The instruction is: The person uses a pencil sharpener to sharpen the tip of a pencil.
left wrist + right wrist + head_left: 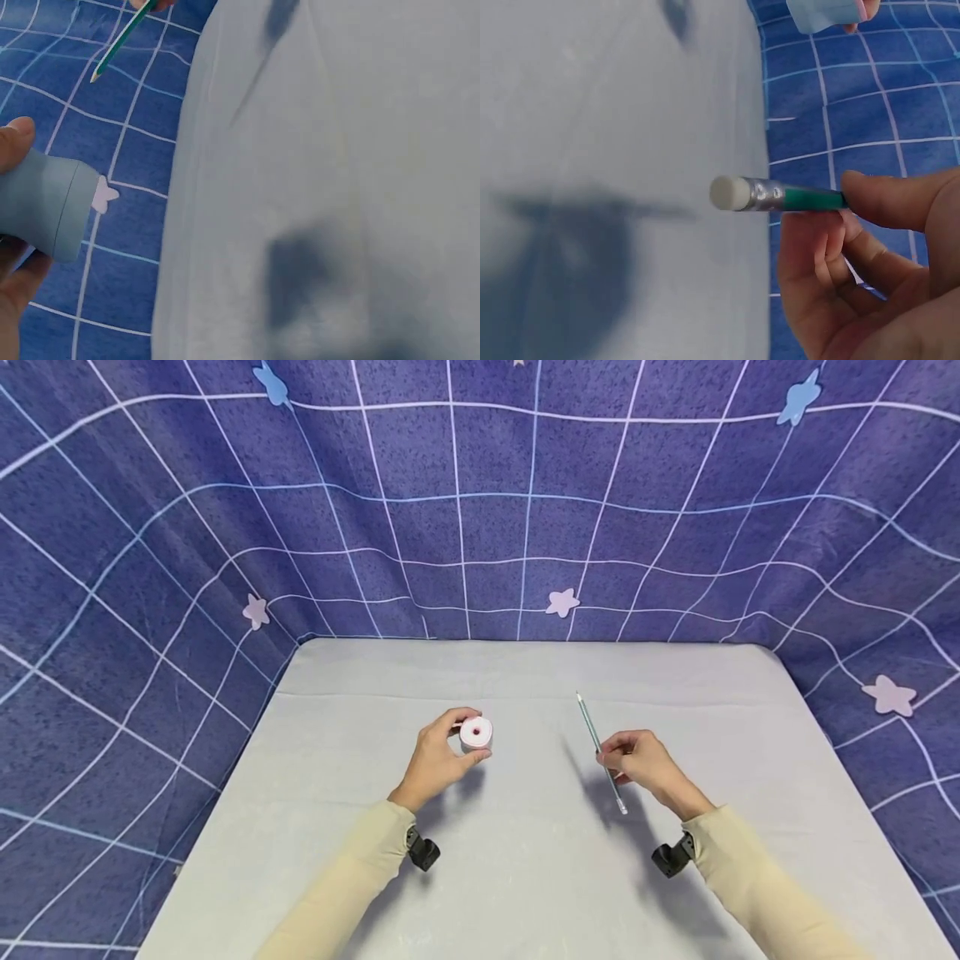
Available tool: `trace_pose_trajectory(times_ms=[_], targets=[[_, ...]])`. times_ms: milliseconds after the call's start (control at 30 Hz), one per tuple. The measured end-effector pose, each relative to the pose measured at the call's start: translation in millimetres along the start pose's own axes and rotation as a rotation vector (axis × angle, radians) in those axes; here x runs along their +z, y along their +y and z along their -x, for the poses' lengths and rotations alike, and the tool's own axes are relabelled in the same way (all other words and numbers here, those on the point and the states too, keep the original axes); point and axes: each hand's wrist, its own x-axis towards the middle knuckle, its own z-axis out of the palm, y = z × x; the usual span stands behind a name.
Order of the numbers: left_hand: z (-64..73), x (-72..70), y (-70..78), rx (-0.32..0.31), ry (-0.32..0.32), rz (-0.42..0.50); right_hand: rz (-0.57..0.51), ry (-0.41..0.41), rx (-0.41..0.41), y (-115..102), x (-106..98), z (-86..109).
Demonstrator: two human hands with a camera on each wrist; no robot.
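Note:
My left hand (432,762) grips a small round pencil sharpener (478,743) between thumb and fingers, above the table. Its white top has a pink rim and a dark hole in the middle, facing up toward the head camera. In the left wrist view the pale blue body of the sharpener (41,199) shows. To the right, my right hand (643,766) pinches a green pencil (588,720) around its middle, its sharpened tip pointing up and away. The right wrist view shows its white eraser (730,193) and silver ferrule. Pencil and sharpener are well apart.
A pale cloth-covered table (517,877) lies under both hands, carrying their shadows. Behind it and at both sides hangs a blue gridded curtain (495,527) with star shapes. A small black camera (423,853) sits on the left wrist, another camera (672,857) on the right.

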Motion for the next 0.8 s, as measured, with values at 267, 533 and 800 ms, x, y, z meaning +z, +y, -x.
trace_pose_trajectory(times_ms=[267,533,800], targets=[[10.0,21.2,-19.7,-0.065,-0.015,-0.054,0.034,0.083,0.124,28.6,20.2,-3.8],[23.0,43.2,-49.7,-0.109,-0.08,-0.161,0.211,0.127,0.161,55.5,36.0,-4.9],[25.3,48.5,-53.4,-0.136,-0.144,-0.198,0.323,0.166,0.114,64.2,46.0,-3.0]])
